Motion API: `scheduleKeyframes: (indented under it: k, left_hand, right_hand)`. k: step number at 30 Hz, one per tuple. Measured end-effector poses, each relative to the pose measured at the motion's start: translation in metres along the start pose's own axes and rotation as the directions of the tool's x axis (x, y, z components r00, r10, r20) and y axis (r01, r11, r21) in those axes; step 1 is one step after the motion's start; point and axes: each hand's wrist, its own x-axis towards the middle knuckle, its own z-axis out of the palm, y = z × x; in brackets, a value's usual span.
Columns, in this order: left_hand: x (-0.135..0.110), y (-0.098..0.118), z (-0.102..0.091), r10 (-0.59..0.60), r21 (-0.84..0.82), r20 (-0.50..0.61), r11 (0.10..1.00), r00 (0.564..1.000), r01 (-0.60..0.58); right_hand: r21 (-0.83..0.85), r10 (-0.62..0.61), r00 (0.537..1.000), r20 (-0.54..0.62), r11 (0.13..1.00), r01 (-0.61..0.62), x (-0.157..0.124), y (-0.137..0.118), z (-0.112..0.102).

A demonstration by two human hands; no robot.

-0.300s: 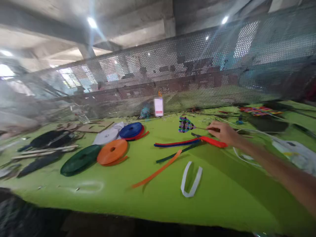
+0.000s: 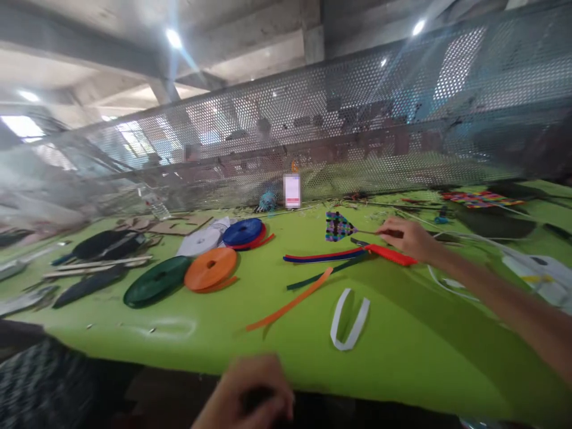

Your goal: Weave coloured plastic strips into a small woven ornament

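My right hand (image 2: 407,237) reaches far across the green table (image 2: 402,357). Its fingers are pinched on a thin stick (image 2: 367,232) that carries a small woven multicoloured triangle (image 2: 337,226). Just below the hand lies a red-handled tool (image 2: 388,254). My left hand (image 2: 250,396) shows blurred at the bottom edge, near the table's front, fingers curled around something dark I cannot make out. Loose strips lie between the hands: a red and blue strip (image 2: 324,257), a dark green strip (image 2: 322,277), an orange strip (image 2: 290,304) and a bent white strip (image 2: 348,319).
Rolls of ribbon sit at the left: blue over red (image 2: 242,232), orange (image 2: 211,268), dark green (image 2: 156,280), white (image 2: 199,241). Dark pieces and sticks (image 2: 93,262) lie further left. A perforated metal screen (image 2: 313,131) backs the table. White cloth (image 2: 536,274) lies at the right.
My left hand has come into view at the bottom edge. The view has shifted a little; my right hand stays on the stick.
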Motion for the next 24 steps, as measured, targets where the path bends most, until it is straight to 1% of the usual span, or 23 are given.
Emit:
scheduleKeyframes:
  k: [1, 2, 4, 5, 7, 8, 9, 10, 11, 13, 15, 18, 24]
  left_hand:
    - [0.020, 0.004, -0.013, 0.033, 0.032, -0.096, 0.999, 0.995, -0.030]
    - [0.044, 0.008, -0.026, 0.045, 0.054, -0.139, 0.998, 0.989, -0.038]
    - [0.102, 0.011, -0.045, -0.034, 0.016, -0.215, 0.999, 0.976, 0.038]
    - [0.133, 0.009, -0.051, -0.053, 0.010, -0.244, 0.998, 0.968, 0.058]
    - [0.191, -0.001, -0.056, -0.088, -0.001, -0.280, 0.996, 0.956, 0.091]
    - [0.215, -0.009, -0.056, -0.112, -0.012, -0.291, 0.993, 0.950, 0.113]
    - [0.234, -0.017, -0.054, -0.135, -0.027, -0.293, 0.991, 0.947, 0.133]
    - [0.249, -0.024, -0.050, -0.153, -0.045, -0.290, 0.988, 0.945, 0.146]
    - [0.258, -0.031, -0.047, -0.164, -0.064, -0.282, 0.986, 0.945, 0.152]
    - [0.265, -0.042, -0.040, -0.170, -0.100, -0.262, 0.984, 0.950, 0.148]
    - [0.261, -0.049, -0.036, -0.160, -0.122, -0.260, 0.984, 0.952, 0.132]
    - [0.254, -0.056, -0.036, -0.143, -0.126, -0.295, 0.986, 0.945, 0.110]
    - [0.254, -0.073, -0.038, -0.144, -0.049, -0.351, 0.990, 0.925, 0.135]
  right_hand:
    - [0.005, -0.009, 1.000, -0.001, 1.000, 0.009, 0.000, -0.002, 0.000]
    - [0.011, -0.016, 1.000, -0.001, 1.000, 0.016, 0.001, -0.003, 0.000]
    - [0.024, -0.028, 1.000, -0.001, 0.999, 0.028, 0.001, -0.006, 0.001]
    - [0.030, -0.033, 0.999, -0.001, 0.999, 0.033, 0.001, -0.007, 0.002]
    - [0.037, -0.043, 0.999, -0.001, 0.998, 0.043, 0.001, -0.010, 0.003]
    - [0.039, -0.049, 0.999, -0.001, 0.998, 0.049, 0.001, -0.011, 0.003]
    - [0.039, -0.054, 0.999, 0.000, 0.998, 0.054, 0.000, -0.013, 0.003]
    - [0.038, -0.059, 0.998, 0.000, 0.998, 0.059, 0.000, -0.016, 0.003]
    - [0.038, -0.062, 0.998, 0.000, 0.997, 0.062, -0.001, -0.018, 0.003]
    - [0.038, -0.064, 0.998, 0.002, 0.997, 0.064, -0.001, -0.023, 0.003]
    - [0.041, -0.061, 0.998, 0.003, 0.997, 0.060, -0.001, -0.028, 0.003]
    - [0.053, -0.051, 0.999, 0.005, 0.997, 0.050, 0.001, -0.032, 0.007]
    - [0.068, -0.045, 0.999, 0.011, 0.997, 0.044, 0.004, -0.033, 0.015]
